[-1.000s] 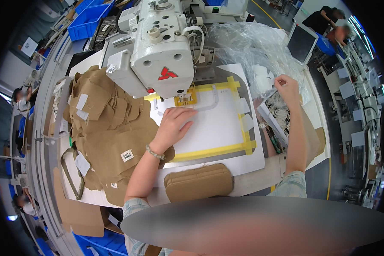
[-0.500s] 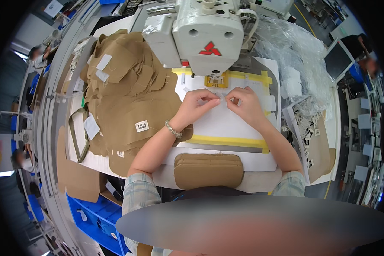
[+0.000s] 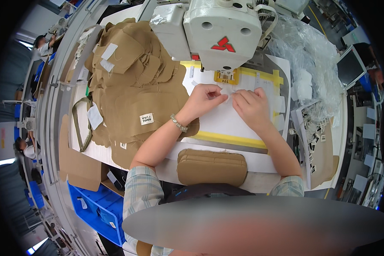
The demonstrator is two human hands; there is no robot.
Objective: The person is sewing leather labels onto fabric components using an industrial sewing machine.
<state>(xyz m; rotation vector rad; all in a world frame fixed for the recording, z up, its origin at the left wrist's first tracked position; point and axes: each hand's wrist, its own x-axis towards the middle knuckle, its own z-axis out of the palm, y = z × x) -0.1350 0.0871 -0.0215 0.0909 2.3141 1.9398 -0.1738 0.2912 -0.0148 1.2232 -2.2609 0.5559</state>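
My left hand (image 3: 205,102), with a beaded bracelet on its wrist, pinches thumb against forefinger. Facing it, my right hand (image 3: 252,106) has its fingers bent and pressed together. Between the fingertips of both is a small, thin whitish piece (image 3: 228,91), too small and pale to name. Both hands are above a white sheet (image 3: 226,121) edged with yellow tape, just in front of a yellow clamp frame (image 3: 227,77). Over that frame stands the white head of a sewing machine (image 3: 222,32).
Brown fabric pieces (image 3: 132,98) are heaped at the left, one bearing a white label (image 3: 146,118). A brown padded stack (image 3: 212,167) lies close to me. Clear plastic wrap (image 3: 301,55) and a tray of labels (image 3: 313,136) are at the right, a blue bin (image 3: 94,209) lower left.
My right hand has turned so its back shows more, its fingers closing together. The hands still meet at the small whitish piece. The whole view has shifted slightly.
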